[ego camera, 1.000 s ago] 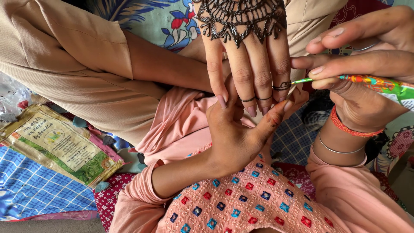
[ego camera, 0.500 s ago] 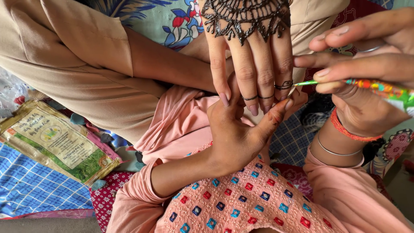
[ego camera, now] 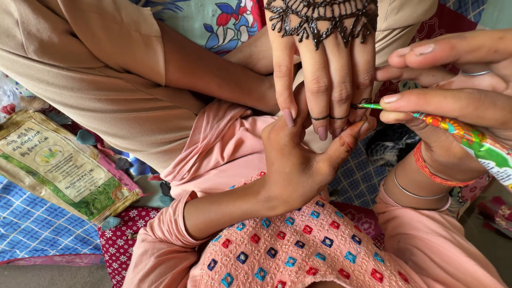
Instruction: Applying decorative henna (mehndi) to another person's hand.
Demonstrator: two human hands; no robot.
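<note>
Right hand [ego camera: 453, 101], upper right of frame, pinches henna cone [ego camera: 458, 130]; tip has crept onto ring finger of decorated hand [ego camera: 325, 69]. Left hand [ego camera: 298, 160], centre, cups those fingers from below, unchanged.

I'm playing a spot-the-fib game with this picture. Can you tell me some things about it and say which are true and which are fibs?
1. The right hand holds a colourful cone with its tip at the other person's hand. True.
2. The left hand holds up the other person's fingers from below. True.
3. The back of the other person's hand is bare. False: a dark lacy pattern covers it.
4. The flat packet lies on the right side of the picture. False: it lies on the left, on the blue checked cloth.
5. A red thread and a thin bangle sit on the right wrist. True.
</note>
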